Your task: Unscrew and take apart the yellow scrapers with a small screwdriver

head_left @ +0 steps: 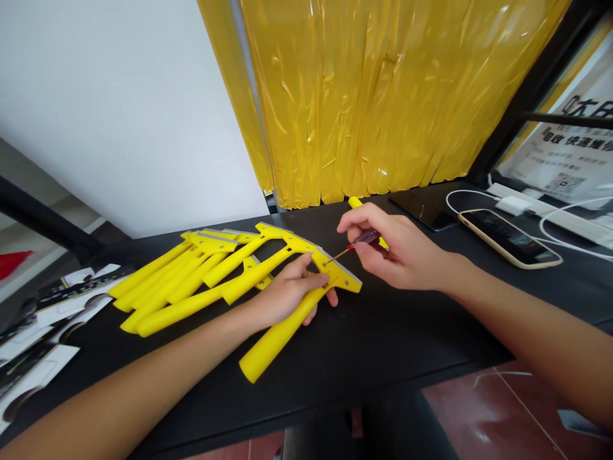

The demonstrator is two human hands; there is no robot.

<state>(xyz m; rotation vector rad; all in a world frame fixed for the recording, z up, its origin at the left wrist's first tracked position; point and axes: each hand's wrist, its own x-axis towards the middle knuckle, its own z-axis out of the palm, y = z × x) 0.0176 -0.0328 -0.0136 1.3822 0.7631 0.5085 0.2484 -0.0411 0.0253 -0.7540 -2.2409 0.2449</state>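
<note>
My left hand (292, 291) is closed around a yellow scraper (282, 335) just above the table, near the joint of its handle and wide head. The scraper's handle points toward me, and its head carries a thin grey blade strip and small screws. My right hand (397, 246) grips a screwdriver (366, 237) with a dark red handle. Its thin shaft slants down to the left, and the tip is at a screw on the scraper head. To the left lies a pile of several yellow scrapers (191, 275). Another yellow piece (355, 202) lies behind my right hand, mostly hidden.
Printed cardboard sleeves (57, 319) are heaped at the left of the black table (383, 345). On the right are a phone (510, 237), a dark flat tablet-like slab (424, 204), a white power strip (541, 211) and loose white cables. Yellow plastic film (373, 102) hangs at the back.
</note>
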